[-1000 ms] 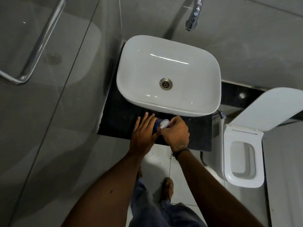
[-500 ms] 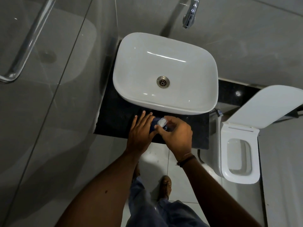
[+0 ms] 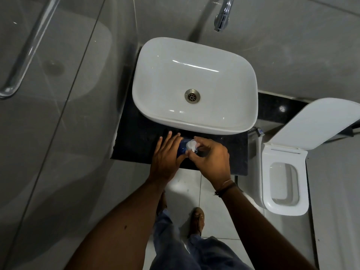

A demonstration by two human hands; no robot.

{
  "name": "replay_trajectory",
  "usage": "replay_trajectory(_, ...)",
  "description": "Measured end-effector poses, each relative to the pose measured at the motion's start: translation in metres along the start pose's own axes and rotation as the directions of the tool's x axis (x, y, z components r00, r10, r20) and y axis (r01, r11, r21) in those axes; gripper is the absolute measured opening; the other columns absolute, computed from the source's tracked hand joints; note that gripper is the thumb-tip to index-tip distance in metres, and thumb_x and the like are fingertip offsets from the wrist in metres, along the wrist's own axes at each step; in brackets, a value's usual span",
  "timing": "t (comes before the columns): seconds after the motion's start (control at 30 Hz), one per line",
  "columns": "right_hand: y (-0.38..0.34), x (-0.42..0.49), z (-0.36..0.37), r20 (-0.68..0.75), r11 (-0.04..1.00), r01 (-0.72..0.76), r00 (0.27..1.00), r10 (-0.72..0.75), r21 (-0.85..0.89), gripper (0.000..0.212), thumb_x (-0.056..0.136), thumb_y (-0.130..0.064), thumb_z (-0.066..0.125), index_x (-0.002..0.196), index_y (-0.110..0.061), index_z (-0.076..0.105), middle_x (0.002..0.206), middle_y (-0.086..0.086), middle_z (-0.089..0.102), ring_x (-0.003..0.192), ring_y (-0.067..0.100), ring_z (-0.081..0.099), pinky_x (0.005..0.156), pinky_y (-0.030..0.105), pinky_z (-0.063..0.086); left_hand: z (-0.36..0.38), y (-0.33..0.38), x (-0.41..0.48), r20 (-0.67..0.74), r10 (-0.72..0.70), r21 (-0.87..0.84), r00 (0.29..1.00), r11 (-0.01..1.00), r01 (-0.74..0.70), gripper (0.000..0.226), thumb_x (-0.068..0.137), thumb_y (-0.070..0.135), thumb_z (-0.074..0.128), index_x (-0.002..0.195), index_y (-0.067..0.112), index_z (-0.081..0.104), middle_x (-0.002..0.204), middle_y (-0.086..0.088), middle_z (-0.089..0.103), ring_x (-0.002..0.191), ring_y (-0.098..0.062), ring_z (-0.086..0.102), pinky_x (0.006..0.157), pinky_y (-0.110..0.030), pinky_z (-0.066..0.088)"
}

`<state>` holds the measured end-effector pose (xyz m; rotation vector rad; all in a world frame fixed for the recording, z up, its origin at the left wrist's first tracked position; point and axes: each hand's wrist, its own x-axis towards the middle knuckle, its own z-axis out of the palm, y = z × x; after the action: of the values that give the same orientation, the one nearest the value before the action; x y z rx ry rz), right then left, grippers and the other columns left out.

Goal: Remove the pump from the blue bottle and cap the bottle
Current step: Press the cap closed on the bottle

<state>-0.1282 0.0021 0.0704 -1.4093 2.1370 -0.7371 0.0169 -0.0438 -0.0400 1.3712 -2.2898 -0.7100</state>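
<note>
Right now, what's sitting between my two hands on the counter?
In the head view, the blue bottle stands between the left hand and the right hand, with its whitish top piece pinched by the right hand's fingers.

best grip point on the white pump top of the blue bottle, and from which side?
Pinch the small white plastic pump top at its collar, from above and the right, as the right hand does. The left hand already covers the blue bottle on its left, and the bottle stands upright on the black counter.

blue bottle (image 3: 182,147): body mostly hidden by both hands | white top piece (image 3: 191,145): too small to identify | tap (image 3: 223,14): cut by top edge
</note>
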Motion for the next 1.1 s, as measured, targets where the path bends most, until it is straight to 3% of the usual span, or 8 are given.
replay_trajectory(0.13, 0.008, 0.000, -0.002, 0.071, 0.998, -0.043, 0.997, 0.041, 0.034, 0.081, 0.067, -0.040, 0.098, 0.140, -0.022, 0.068, 0.120, -0.010, 0.074, 0.100, 0.003, 0.070, 0.090, 0.015, 0.057, -0.006, 0.002, 0.000, 0.030, 0.002, -0.045, 1.000, 0.999, -0.001, 0.086, 0.097, 0.067, 0.018, 0.146, 0.004, 0.050, 0.155, -0.014, 0.050, 0.152, -0.032, 0.033, 0.126, -0.055, 0.023)
replay_trajectory(0.23, 0.024, 0.000, -0.001, 0.139, 0.988, -0.136, 0.982, 0.126, 0.071, 0.091, 0.069, -0.021, 0.099, 0.150, -0.020, 0.057, 0.137, -0.003, 0.068, 0.115, 0.013, 0.069, 0.099, 0.023, 0.058, -0.007, 0.003, -0.002, 0.018, -0.043, -0.121, 0.999, 0.992, 0.045, 0.067, 0.097, 0.051, 0.055, 0.146, 0.006, 0.051, 0.151, -0.014, 0.055, 0.149, -0.032, 0.039, 0.121, -0.052, 0.033)
replay_trajectory(0.3, 0.030, 0.000, 0.005, 0.188, 0.975, -0.198, 0.966, 0.178, 0.096, 0.083, 0.077, -0.004, 0.091, 0.152, -0.016, 0.056, 0.145, 0.006, 0.066, 0.127, 0.022, 0.068, 0.109, 0.040, 0.059, -0.008, 0.005, -0.004, 0.027, -0.090, -0.216, 0.996, 0.972, 0.093, 0.063, 0.095, 0.040, 0.069, 0.146, 0.008, 0.051, 0.146, -0.011, 0.057, 0.138, -0.028, 0.051, 0.113, -0.034, 0.043)
replay_trajectory(0.37, 0.032, 0.001, 0.015, 0.228, 0.965, -0.215, 0.957, 0.178, 0.150, 0.070, 0.085, 0.002, 0.083, 0.149, -0.012, 0.058, 0.142, 0.008, 0.069, 0.128, 0.022, 0.068, 0.111, 0.046, 0.057, -0.010, 0.009, -0.005, 0.048, -0.145, -0.297, 0.988, 0.943, 0.152, 0.061, 0.096, 0.038, 0.069, 0.147, 0.011, 0.049, 0.142, -0.007, 0.056, 0.127, -0.021, 0.057, 0.100, -0.008, 0.037)
replay_trajectory(0.4, 0.032, 0.002, 0.019, 0.234, 0.957, -0.222, 0.956, 0.177, 0.184, 0.064, 0.088, 0.003, 0.081, 0.147, -0.010, 0.060, 0.140, 0.009, 0.070, 0.127, 0.021, 0.068, 0.112, 0.047, 0.056, -0.012, 0.012, -0.006, 0.049, -0.162, -0.323, 0.986, 0.931, 0.169, 0.060, 0.097, 0.037, 0.068, 0.148, 0.011, 0.048, 0.141, -0.007, 0.056, 0.125, -0.019, 0.057, 0.096, -0.005, 0.036)
replay_trajectory(0.57, 0.022, 0.009, 0.039, 0.192, 0.930, -0.230, 0.965, 0.179, 0.287, 0.056, 0.090, 0.002, 0.079, 0.143, -0.007, 0.064, 0.135, 0.010, 0.074, 0.126, 0.026, 0.071, 0.112, 0.047, 0.056, -0.025, 0.015, -0.011, 0.017, -0.230, -0.396, 0.973, 0.892, 0.218, 0.060, 0.101, 0.034, 0.061, 0.153, 0.013, 0.041, 0.149, -0.007, 0.049, 0.131, -0.021, 0.054, 0.105, -0.035, 0.049)
replay_trajectory(0.8, -0.035, 0.024, 0.085, 0.219, 0.912, -0.196, 0.968, 0.121, 0.361, 0.058, 0.084, 0.008, 0.079, 0.138, -0.010, 0.069, 0.126, 0.009, 0.078, 0.117, 0.022, 0.074, 0.107, 0.032, 0.057, -0.071, -0.035, -0.017, -0.096, -0.361, -0.367, 0.927, 0.879, 0.305, 0.060, 0.097, 0.038, 0.063, 0.150, 0.019, 0.043, 0.146, -0.005, 0.052, 0.127, -0.021, 0.057, 0.103, -0.041, 0.052)
replay_trajectory(1.1, -0.057, 0.027, 0.130, 0.273, 0.911, -0.268, 0.944, 0.184, 0.313, 0.058, 0.086, 0.001, 0.081, 0.140, -0.015, 0.068, 0.130, 0.007, 0.077, 0.120, 0.024, 0.073, 0.112, 0.043, 0.056, -0.087, -0.069, -0.024, -0.096, -0.439, -0.401, 0.893, 0.838, 0.369, 0.067, 0.093, 0.054, 0.054, 0.149, 0.018, 0.045, 0.144, -0.003, 0.054, 0.127, -0.022, 0.059, 0.101, -0.051, 0.054)
